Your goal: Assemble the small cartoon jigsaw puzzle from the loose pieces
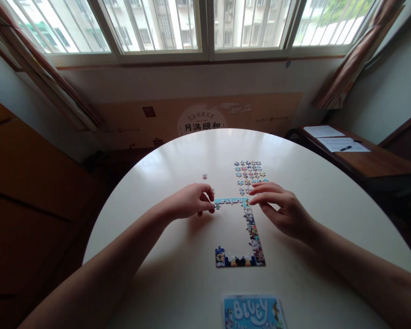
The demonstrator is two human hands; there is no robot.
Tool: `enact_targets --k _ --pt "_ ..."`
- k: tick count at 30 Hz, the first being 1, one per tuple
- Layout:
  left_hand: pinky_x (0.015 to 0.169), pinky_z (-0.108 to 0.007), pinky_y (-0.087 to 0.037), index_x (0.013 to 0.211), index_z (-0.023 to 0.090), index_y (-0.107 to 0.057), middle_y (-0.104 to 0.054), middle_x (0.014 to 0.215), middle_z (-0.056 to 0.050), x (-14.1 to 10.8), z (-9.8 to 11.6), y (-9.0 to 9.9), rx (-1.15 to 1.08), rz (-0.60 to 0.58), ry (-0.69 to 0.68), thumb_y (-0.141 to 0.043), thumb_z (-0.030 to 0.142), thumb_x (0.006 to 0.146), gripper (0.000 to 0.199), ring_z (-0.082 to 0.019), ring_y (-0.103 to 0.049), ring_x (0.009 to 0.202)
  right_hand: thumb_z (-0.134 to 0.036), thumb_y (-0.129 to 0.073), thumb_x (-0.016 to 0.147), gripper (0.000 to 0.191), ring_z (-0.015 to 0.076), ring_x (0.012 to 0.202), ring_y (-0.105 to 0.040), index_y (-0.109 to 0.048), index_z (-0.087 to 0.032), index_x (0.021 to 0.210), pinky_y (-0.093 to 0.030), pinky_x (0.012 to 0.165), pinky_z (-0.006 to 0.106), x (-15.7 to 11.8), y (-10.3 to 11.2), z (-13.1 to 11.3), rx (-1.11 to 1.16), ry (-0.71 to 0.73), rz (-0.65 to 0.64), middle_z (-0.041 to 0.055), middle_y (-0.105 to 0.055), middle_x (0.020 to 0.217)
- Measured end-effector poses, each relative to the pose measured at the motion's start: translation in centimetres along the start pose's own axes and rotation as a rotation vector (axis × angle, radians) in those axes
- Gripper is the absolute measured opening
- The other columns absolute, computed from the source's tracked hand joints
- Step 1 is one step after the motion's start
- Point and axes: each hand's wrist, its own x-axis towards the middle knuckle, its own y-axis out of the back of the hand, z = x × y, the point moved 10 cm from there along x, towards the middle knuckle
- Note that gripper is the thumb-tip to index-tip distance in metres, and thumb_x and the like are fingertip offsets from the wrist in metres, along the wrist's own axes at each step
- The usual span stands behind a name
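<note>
A partly joined jigsaw puzzle border lies on the white table, with its left side open between the top and bottom corners. My left hand is at the border's upper left corner. Its thumb and fingers are closed in a pinch at a small jigsaw piece, partly hidden by the fingertips. At the upper right corner, my right hand has its fingers stretched and apart, the tips resting on or just beside the border. Loose jigsaw pieces lie in rows beyond that hand.
One loose piece lies beyond my left hand, and another is partly hidden by it. A blue "Bluey" box or card sits near the front of the round table. On a wooden side table at right are papers and a pen.
</note>
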Motion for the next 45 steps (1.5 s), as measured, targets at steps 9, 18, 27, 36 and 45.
enact_targets --k 9,18,27,36,45 --pt "0.057 -0.029 -0.040 0.076 0.021 -0.055 -0.068 0.078 -0.002 0.2 0.4 0.3 0.271 0.126 -0.046 -0.067 0.034 0.077 0.018 -0.018 -0.058 0.070 -0.009 -0.056 0.091 0.025 0.0238 0.110 -0.068 -0.074 -0.025 0.093 -0.054 0.103 0.053 0.2 -0.3 -0.6 -0.008 0.034 0.004 0.0052 -0.076 0.105" --pt "0.057 -0.030 -0.035 0.079 0.022 -0.057 -0.067 0.084 -0.003 -0.1 1.3 0.3 0.399 0.193 -0.046 -0.063 0.035 0.081 0.015 -0.019 -0.055 0.071 -0.008 -0.057 0.090 0.026 0.0244 0.115 -0.066 -0.074 -0.026 0.094 -0.055 0.101 0.052 0.1 -1.5 -0.8 -0.036 0.070 -0.050 0.0043 -0.075 0.104" --pt "0.059 -0.030 -0.036 0.081 0.021 -0.058 -0.070 0.089 -0.005 -0.3 1.5 0.6 0.459 0.265 -0.063 -0.058 0.030 0.083 0.009 -0.020 -0.058 0.076 -0.007 -0.056 0.090 0.026 0.0243 0.114 -0.066 -0.074 -0.026 0.093 -0.055 0.101 0.053 0.2 -1.6 -1.2 -0.037 0.090 -0.050 0.0043 -0.075 0.103" --pt "0.064 -0.032 -0.040 0.086 0.022 -0.061 -0.072 0.094 -0.006 -0.8 2.1 1.7 0.497 0.350 -0.100 -0.063 0.034 0.084 0.013 -0.022 -0.061 0.082 -0.007 -0.056 0.090 0.027 0.0243 0.117 -0.064 -0.074 -0.026 0.095 -0.054 0.102 0.053 0.1 -1.6 -1.2 -0.037 0.099 -0.070 0.0048 -0.075 0.104" --pt "0.077 -0.035 -0.045 0.090 0.024 -0.072 -0.073 0.102 -0.005 -1.1 3.2 0.8 0.575 0.299 -0.188 -0.070 0.033 0.079 0.014 -0.025 -0.063 0.094 -0.008 -0.056 0.089 0.037 0.0281 0.129 -0.060 -0.072 -0.027 0.118 -0.050 0.108 0.059 -0.4 -3.1 -0.3 -0.066 0.097 -0.167 0.0078 -0.073 0.122"
